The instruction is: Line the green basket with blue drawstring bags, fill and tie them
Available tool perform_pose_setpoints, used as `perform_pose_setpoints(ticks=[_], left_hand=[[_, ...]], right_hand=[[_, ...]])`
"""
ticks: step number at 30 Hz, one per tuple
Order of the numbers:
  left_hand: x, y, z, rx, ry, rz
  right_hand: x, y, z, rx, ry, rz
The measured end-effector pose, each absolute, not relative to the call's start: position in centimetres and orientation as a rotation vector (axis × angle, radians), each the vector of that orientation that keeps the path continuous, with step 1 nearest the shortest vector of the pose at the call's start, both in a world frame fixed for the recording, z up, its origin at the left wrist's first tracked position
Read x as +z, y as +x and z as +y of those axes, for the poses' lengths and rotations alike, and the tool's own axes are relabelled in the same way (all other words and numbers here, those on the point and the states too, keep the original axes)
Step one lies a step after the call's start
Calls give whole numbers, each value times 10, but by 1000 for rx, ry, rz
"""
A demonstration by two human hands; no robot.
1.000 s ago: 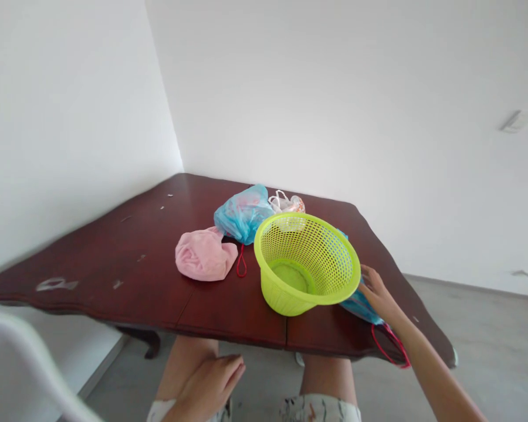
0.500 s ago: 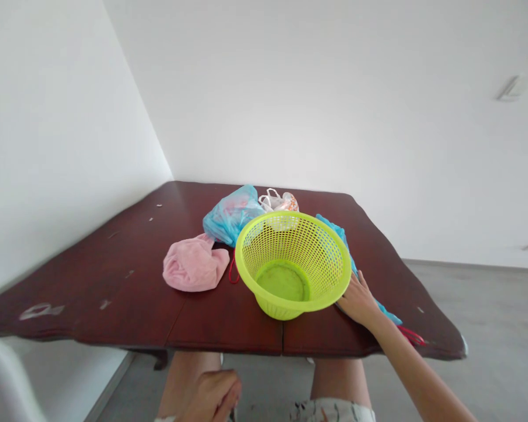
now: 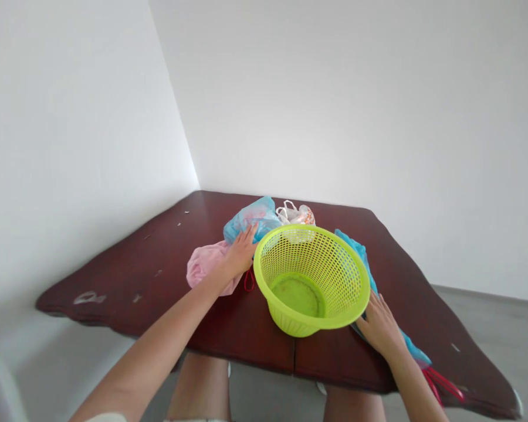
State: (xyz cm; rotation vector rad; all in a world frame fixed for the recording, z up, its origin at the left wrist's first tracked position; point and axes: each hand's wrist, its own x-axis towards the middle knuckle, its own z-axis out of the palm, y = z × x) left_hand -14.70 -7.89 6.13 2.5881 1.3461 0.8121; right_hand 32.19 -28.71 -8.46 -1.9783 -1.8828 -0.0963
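A yellow-green plastic basket (image 3: 305, 293) with perforated sides stands on the table between my hands, nothing inside it. My left hand (image 3: 242, 253), open with fingers stretched forward, is at the basket's left side, over the edge of a pink cloth (image 3: 205, 262) and by a blue plastic bag (image 3: 250, 217). On the other side my right hand (image 3: 381, 324) lies open beside the basket's rim, over a flattened blue plastic bag (image 3: 416, 350) with red drawstrings (image 3: 442, 381). Whether either hand touches the basket I cannot tell.
Behind the basket is a white plastic bag (image 3: 295, 214) with orange print. A red loop (image 3: 249, 280) lies left of the basket. The dark red wooden table (image 3: 158, 293) has a wavy edge and meets white walls at the back and left.
My left hand has risen from my lap to the basket's left side, over the pink cloth. My right hand stays by the basket's right side. The view has shifted left and up slightly.
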Motion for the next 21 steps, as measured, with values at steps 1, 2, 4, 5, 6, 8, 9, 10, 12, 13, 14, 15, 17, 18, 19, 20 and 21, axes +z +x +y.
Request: perform_pose_setpoints(ticks=[1, 2, 4, 5, 6, 8, 9, 10, 12, 13, 14, 15, 17, 18, 19, 20, 21], left_hand=[[54, -145, -70, 818, 2540, 1371], [48, -144, -63, 849, 2477, 1409], [43, -146, -51, 938, 2361, 1480], [44, -148, -45, 978, 2319, 1505], [48, -150, -39, 1016, 2284, 1522], [61, -154, -24, 1109, 2200, 1551], [70, -157, -14, 1170, 2139, 1568], [81, -159, -4, 1239, 2068, 1585], [105, -163, 16, 1392, 1910, 1601], [118, -165, 27, 1471, 1827, 1597], [131, -167, 36, 1546, 1743, 1586], [145, -168, 44, 1617, 1660, 1570], [174, -171, 58, 1734, 1503, 1526], [190, -173, 64, 1779, 1434, 1502], [205, -174, 68, 1813, 1375, 1478], [221, -176, 72, 1839, 1328, 1456], [237, -177, 74, 1858, 1296, 1435]], right_hand=[[-85, 323, -287, -102, -1973, -1885], [-85, 324, -287, -106, -1966, -1888], [-84, 325, -287, -108, -1949, -1901], [-83, 325, -287, -107, -1943, -1908], [-83, 325, -287, -106, -1939, -1915], [-81, 325, -288, -110, -1943, -1920], [-81, 325, -287, -113, -1947, -1918], [-81, 325, -287, -114, -1949, -1915], [-82, 326, -287, -111, -1946, -1908], [-82, 326, -286, -110, -1942, -1903], [-83, 326, -286, -110, -1939, -1898], [-83, 326, -285, -110, -1935, -1893], [-82, 327, -284, -108, -1926, -1881], [-82, 327, -284, -104, -1919, -1876], [-82, 327, -283, -101, -1912, -1870], [-83, 327, -282, -101, -1903, -1859], [-83, 326, -282, -105, -1892, -1843]])
